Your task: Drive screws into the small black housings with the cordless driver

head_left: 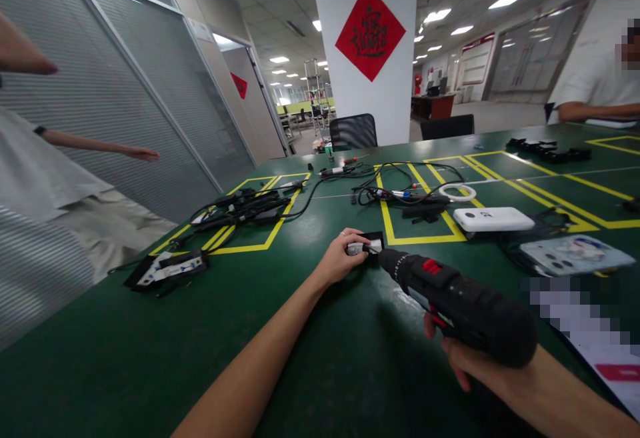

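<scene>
My right hand (456, 358) is wrapped round the grip of a black cordless drill (460, 301) with red switches. The drill lies level in the air, its chuck pointing left, and a thin bit reaches toward a small black part with a whitish piece (358, 248). Closed round that part, my left hand (337, 258) keeps it on the green table (295, 345). The bit's tip is at or close to the part; whether it touches I cannot tell. My right palm is partly hidden behind the drill.
Black cables (245, 210) lie within yellow tape at the left, near a black-and-white pouch-like item (167, 268). Further right are more cables, a white power bank (493, 220) and a phone (575, 253). People stand at left and sit at far right.
</scene>
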A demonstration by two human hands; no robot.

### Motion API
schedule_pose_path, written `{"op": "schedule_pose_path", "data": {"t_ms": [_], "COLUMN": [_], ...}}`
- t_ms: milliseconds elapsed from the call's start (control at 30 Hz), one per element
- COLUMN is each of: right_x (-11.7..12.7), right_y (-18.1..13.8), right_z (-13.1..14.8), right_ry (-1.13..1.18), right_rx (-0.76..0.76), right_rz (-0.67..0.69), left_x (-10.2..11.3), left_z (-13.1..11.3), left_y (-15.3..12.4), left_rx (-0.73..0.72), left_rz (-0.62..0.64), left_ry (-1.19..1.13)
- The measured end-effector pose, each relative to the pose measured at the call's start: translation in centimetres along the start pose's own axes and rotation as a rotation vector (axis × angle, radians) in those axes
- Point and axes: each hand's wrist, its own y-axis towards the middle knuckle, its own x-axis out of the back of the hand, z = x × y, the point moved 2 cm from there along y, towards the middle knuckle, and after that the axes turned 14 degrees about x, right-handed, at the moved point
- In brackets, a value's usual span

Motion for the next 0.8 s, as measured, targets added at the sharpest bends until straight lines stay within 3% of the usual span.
{"op": "schedule_pose_path", "data": {"t_ms": [267, 567, 800], "right_x": [-1.2, -1.3, -0.9], "right_y": [-0.1, -1.0, -0.6], "right_z": [0.9, 1.8, 2.5], "right_ry": [0.070, -0.018, -0.132], "right_rx": [-0.087, -0.059, 0.077], "right_rz": [-0.294, -0.336, -0.330], "left_x": [0.1, 0.2, 0.2], "left_z": [0.0, 0.0, 0.0], "left_y": [-0.1, 0.0, 0.0], "left_rx": [0.018, 0.032, 0.041], "left_rz": [0.013, 0.009, 0.007], "left_ry": [-0.010, -0.025, -0.035]}}
